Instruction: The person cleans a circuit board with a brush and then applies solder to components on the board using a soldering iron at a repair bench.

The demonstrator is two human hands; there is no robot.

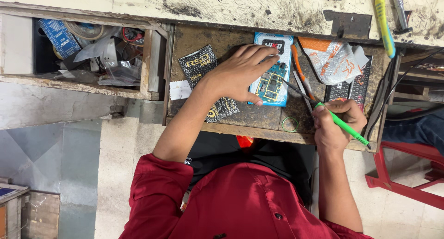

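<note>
My left hand (240,72) lies flat on a blue card (277,47) in an open wooden drawer (259,130), fingers pinning a small green circuit board (270,85). My right hand (335,121) grips a green-handled tool (346,126) like a pen. Its thin dark tip reaches left to the right edge of the board. A black foil pouch (203,65) lies under my left wrist.
An orange-handled tool (299,68), a crumpled white and orange bag (335,58), a dark keypad (356,86) and a green rubber ring (290,124) lie in the drawer. A cluttered second drawer (92,49) sits at left. A toothbrush (384,21) rests on the scratched worktop. A red stool (407,179) stands at right.
</note>
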